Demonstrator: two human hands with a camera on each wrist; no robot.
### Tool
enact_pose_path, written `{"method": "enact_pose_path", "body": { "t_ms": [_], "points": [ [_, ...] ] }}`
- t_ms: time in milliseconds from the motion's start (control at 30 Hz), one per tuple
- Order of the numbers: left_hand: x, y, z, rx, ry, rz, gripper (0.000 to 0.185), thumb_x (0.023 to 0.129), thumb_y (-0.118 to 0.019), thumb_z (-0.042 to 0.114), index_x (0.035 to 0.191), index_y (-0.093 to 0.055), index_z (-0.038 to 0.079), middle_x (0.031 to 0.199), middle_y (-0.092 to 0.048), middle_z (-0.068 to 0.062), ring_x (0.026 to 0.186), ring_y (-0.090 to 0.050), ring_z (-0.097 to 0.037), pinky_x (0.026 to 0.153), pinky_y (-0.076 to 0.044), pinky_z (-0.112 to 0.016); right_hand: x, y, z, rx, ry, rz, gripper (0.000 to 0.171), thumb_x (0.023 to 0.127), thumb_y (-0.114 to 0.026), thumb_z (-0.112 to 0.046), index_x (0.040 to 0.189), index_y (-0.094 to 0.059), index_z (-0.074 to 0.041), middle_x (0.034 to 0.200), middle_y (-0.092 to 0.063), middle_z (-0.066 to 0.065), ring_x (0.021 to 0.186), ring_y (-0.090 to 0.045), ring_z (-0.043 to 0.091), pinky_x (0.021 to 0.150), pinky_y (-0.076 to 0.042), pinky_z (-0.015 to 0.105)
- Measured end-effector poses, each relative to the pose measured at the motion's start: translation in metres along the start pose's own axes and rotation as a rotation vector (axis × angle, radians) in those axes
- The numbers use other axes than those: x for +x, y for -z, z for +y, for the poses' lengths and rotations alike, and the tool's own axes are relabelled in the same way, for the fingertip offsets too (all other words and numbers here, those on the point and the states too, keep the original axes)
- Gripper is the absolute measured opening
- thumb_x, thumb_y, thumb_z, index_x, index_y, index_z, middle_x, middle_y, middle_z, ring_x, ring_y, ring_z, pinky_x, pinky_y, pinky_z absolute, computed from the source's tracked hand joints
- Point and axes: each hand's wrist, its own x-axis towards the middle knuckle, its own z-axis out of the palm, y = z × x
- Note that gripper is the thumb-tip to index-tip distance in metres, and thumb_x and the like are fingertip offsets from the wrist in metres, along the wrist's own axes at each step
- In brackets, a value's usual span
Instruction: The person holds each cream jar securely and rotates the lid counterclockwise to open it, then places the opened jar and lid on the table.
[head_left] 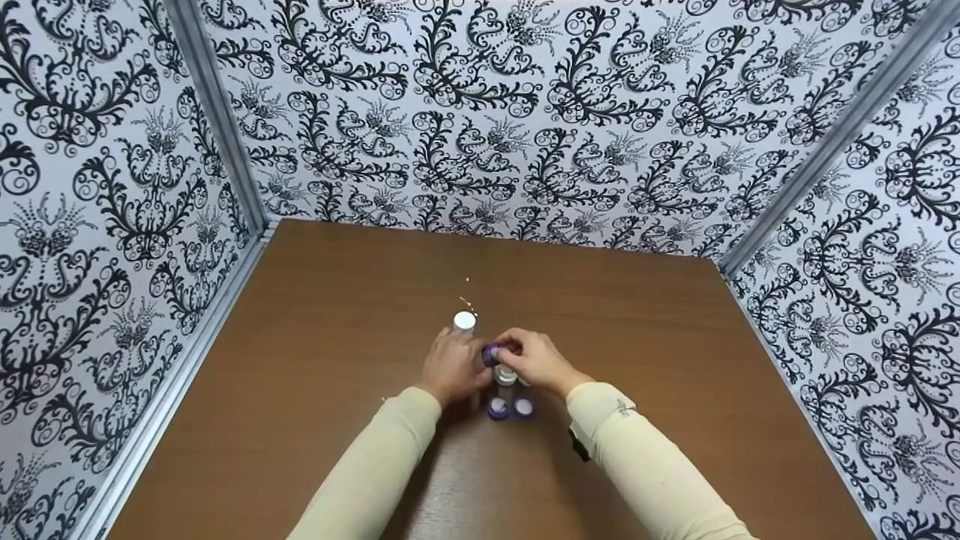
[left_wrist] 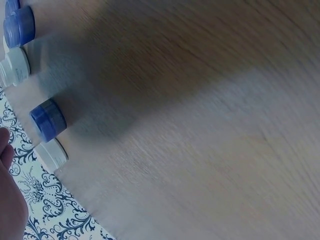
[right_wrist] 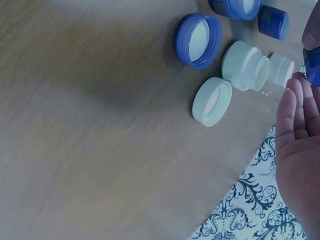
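Observation:
Between both hands is a small purple-blue jar (head_left: 490, 354). My right hand (head_left: 541, 363) pinches it with thumb and fingertips. My left hand (head_left: 453, 364) holds it from the other side, its grip partly hidden. In the right wrist view the jar (right_wrist: 313, 67) sits between fingertips at the edge. Just below the hands stands an open white jar (right_wrist: 245, 67), and beside it lies an upturned white lid (right_wrist: 212, 102). A blue lid (right_wrist: 198, 41) rests upturned nearby. Beyond my left hand stands a white-capped jar (head_left: 465, 321).
Another blue jar (left_wrist: 48, 120) stands near a white jar (left_wrist: 51, 155) in the left wrist view. Small white specks (head_left: 468, 303) lie behind the jars. Patterned walls (head_left: 480, 150) enclose the brown table (head_left: 337, 300) at the back and sides.

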Motion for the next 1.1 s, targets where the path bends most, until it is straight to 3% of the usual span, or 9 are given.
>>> {"method": "enact_pose_path", "body": {
  "t_ms": [167, 533, 900, 1100],
  "points": [
    [0.0004, 0.0007, -0.0002, -0.001, -0.012, 0.016, 0.031, 0.070, -0.076, 0.035, 0.088, -0.072, 0.010, 0.081, -0.069, -0.002, 0.080, -0.063, -0.025, 0.078, -0.045, -0.042, 0.0002, -0.0008, 0.0015, -0.011, 0.002, -0.009, 0.022, 0.094, -0.066, -0.024, 0.108, -0.071, -0.008, 0.091, -0.070, -0.002, 0.084, -0.065, 0.014, 0.078, -0.052, 0.035],
    [0.0006, -0.0010, -0.0003, -0.011, -0.018, 0.023, 0.030, 0.070, -0.076, 0.034, 0.085, -0.071, 0.009, 0.079, -0.068, -0.001, 0.077, -0.063, -0.025, 0.075, -0.045, -0.042, -0.0007, -0.0006, -0.0003, 0.025, -0.012, -0.012, 0.021, 0.087, -0.068, -0.014, 0.106, -0.069, -0.006, 0.088, -0.068, 0.000, 0.082, -0.064, 0.016, 0.076, -0.053, 0.035],
    [0.0007, -0.0022, -0.0014, -0.014, 0.001, -0.014, 0.030, 0.072, -0.076, 0.036, 0.088, -0.072, 0.011, 0.079, -0.068, -0.001, 0.078, -0.063, -0.023, 0.077, -0.044, -0.041, -0.0003, 0.0003, -0.0034, 0.085, 0.006, -0.019, 0.024, 0.082, -0.070, -0.007, 0.106, -0.068, -0.004, 0.089, -0.068, 0.003, 0.084, -0.064, 0.017, 0.076, -0.053, 0.036],
    [0.0007, -0.0019, -0.0025, -0.024, -0.002, -0.008, 0.033, 0.072, -0.075, 0.035, 0.094, -0.074, 0.010, 0.082, -0.070, 0.000, 0.080, -0.063, -0.023, 0.078, -0.044, -0.040, 0.0008, -0.0015, -0.0020, 0.066, 0.011, 0.000, 0.020, 0.087, -0.070, -0.012, 0.106, -0.068, -0.006, 0.090, -0.069, 0.002, 0.083, -0.065, 0.016, 0.078, -0.054, 0.036]
  ]
}}
